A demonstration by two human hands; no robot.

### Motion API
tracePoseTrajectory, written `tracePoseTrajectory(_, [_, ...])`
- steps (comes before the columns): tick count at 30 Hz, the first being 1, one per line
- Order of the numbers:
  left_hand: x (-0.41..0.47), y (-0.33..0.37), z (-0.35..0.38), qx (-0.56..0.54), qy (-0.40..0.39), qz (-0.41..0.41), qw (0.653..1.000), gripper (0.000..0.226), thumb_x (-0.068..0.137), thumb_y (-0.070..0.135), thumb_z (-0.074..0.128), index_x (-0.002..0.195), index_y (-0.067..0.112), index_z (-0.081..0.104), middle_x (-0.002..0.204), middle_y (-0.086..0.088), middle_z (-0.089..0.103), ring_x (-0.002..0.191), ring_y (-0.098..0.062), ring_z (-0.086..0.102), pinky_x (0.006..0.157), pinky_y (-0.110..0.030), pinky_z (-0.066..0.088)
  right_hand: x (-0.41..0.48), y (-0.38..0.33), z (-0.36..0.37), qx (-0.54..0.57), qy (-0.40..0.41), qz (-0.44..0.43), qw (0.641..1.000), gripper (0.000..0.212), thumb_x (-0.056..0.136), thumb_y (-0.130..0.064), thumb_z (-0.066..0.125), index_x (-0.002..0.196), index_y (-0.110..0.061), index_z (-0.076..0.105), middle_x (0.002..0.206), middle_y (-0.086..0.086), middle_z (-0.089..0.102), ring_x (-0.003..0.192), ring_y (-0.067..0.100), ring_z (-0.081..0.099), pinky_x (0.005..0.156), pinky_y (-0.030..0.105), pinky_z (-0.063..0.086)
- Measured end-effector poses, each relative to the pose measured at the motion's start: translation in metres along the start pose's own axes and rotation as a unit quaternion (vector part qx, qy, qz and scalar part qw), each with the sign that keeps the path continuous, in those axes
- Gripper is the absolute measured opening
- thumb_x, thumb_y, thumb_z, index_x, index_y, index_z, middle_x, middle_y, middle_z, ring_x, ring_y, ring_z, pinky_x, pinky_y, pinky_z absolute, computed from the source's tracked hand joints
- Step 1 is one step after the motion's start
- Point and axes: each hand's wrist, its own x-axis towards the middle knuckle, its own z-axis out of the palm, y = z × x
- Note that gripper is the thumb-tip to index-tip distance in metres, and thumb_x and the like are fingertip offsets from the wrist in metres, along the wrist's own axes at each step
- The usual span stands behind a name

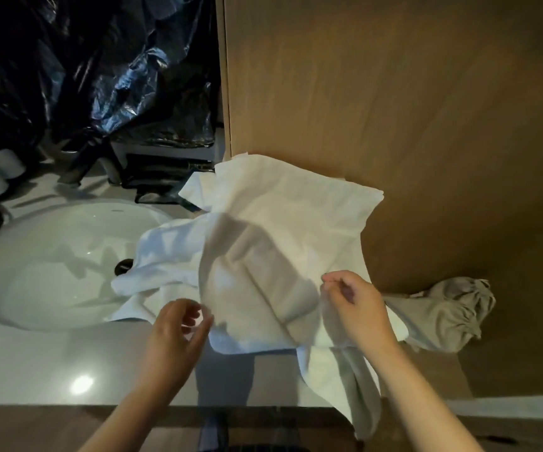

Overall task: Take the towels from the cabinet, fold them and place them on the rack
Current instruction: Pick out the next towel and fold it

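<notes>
Right hand (353, 303) pinched the near edge of the white towel (273, 243), which lay heaped on the counter (51, 363) right of the sink (45, 265). The left hand (175, 334) curled at the towel's near-left edge, its grip unclear. Loose corners overhanging the basin and the counter front could slide off or fold crooked.

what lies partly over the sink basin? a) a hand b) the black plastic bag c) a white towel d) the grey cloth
c: the white towel spreads off the counter and over the rim of the sink, reaching close to the dark drain.
</notes>
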Motion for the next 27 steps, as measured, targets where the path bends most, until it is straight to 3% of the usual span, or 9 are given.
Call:
tracePoseTrajectory(2, [-0.014,-0.007,0.006,-0.039,-0.053,-0.105,0.992,0.018,0.085,0.033,0.071,0.093,0.022,0.060,0.088,0.007,0.064,0.080,-0.006,0.064,0.062,-0.016,0.048,-0.007,0.000,0.005,-0.021,-0.004,-0.016,1.000,0.016,0.096,-0.019,0.060,0.108,-0.025,0.068,0.104,-0.010,0.067,0.095,0.004,0.062,0.083,0.021,0.049])
tracePoseTrajectory(4, [-0.022,-0.009,0.012,-0.090,-0.118,-0.164,0.975,0.013,0.087,0.033,0.068,0.091,0.022,0.064,0.086,0.004,0.069,0.084,-0.008,0.066,0.065,-0.018,0.048,-0.013,0.001,0.007,-0.040,0.001,-0.028,0.999,0.017,0.095,-0.021,0.061,0.109,-0.029,0.067,0.104,-0.013,0.064,0.093,0.003,0.061,0.078,0.012,0.046])
tracePoseTrajectory(7, [-0.028,-0.009,0.015,-0.154,-0.176,-0.160,0.959,0.012,0.090,0.028,0.064,0.091,0.017,0.068,0.085,-0.004,0.072,0.083,-0.016,0.069,0.074,-0.032,0.056,-0.019,0.003,0.010,-0.039,-0.001,-0.020,0.999,0.018,0.095,-0.023,0.061,0.110,-0.033,0.065,0.108,-0.016,0.061,0.094,-0.001,0.060,0.074,0.006,0.042])
tracePoseTrajectory(11, [-0.026,-0.008,0.014,-0.273,-0.199,-0.178,0.924,0.024,0.093,0.019,0.060,0.098,-0.003,0.068,0.091,-0.027,0.068,0.088,-0.040,0.066,0.083,-0.050,0.053,-0.023,0.002,0.009,-0.032,-0.004,-0.016,0.999,0.020,0.095,-0.019,0.061,0.112,-0.028,0.066,0.113,-0.012,0.061,0.098,0.000,0.060,0.077,0.006,0.042])
tracePoseTrajectory(13, [-0.026,-0.005,0.014,-0.343,-0.225,-0.223,0.884,0.030,0.093,0.018,0.057,0.101,-0.010,0.065,0.086,-0.028,0.065,0.075,-0.034,0.063,0.071,-0.040,0.053,-0.025,0.001,0.010,-0.033,-0.004,-0.017,0.999,0.020,0.096,-0.019,0.060,0.114,-0.028,0.065,0.114,-0.013,0.059,0.097,0.001,0.061,0.079,0.009,0.043])
tracePoseTrajectory(15, [-0.027,-0.004,0.013,-0.365,-0.238,-0.233,0.869,0.034,0.092,0.023,0.057,0.092,-0.010,0.063,0.073,-0.017,0.059,0.061,-0.020,0.051,0.060,-0.028,0.043,-0.027,0.001,0.011,-0.039,-0.007,-0.018,0.999,0.021,0.096,-0.019,0.060,0.115,-0.028,0.064,0.115,-0.015,0.057,0.096,0.000,0.060,0.079,0.009,0.043])
tracePoseTrajectory(19, [-0.027,-0.007,-0.001,-0.326,-0.204,-0.170,0.907,0.035,0.087,0.026,0.061,0.078,-0.007,0.065,0.063,-0.010,0.059,0.059,-0.022,0.050,0.061,-0.028,0.044,-0.029,0.004,0.013,-0.051,-0.011,-0.031,0.998,0.021,0.096,-0.019,0.060,0.116,-0.027,0.062,0.116,-0.015,0.056,0.096,0.004,0.060,0.083,0.015,0.047])
tracePoseTrajectory(22, [-0.028,-0.013,-0.020,-0.273,-0.166,-0.126,0.939,0.024,0.088,0.018,0.064,0.072,0.002,0.070,0.062,-0.010,0.067,0.054,-0.014,0.059,0.055,-0.018,0.049,-0.030,0.011,0.014,-0.071,-0.025,-0.040,0.996,0.023,0.096,-0.020,0.061,0.117,-0.026,0.061,0.118,-0.015,0.057,0.098,0.006,0.060,0.089,0.023,0.051])
tracePoseTrajectory(27, [-0.029,-0.026,-0.038,-0.142,-0.121,-0.111,0.976,0.017,0.086,0.015,0.069,0.070,0.011,0.074,0.064,-0.003,0.072,0.053,-0.008,0.064,0.052,-0.012,0.048,-0.031,0.024,0.017,-0.089,-0.063,-0.022,0.994,0.031,0.096,-0.020,0.061,0.126,-0.023,0.060,0.133,-0.010,0.054,0.118,0.009,0.056,0.104,0.029,0.048])
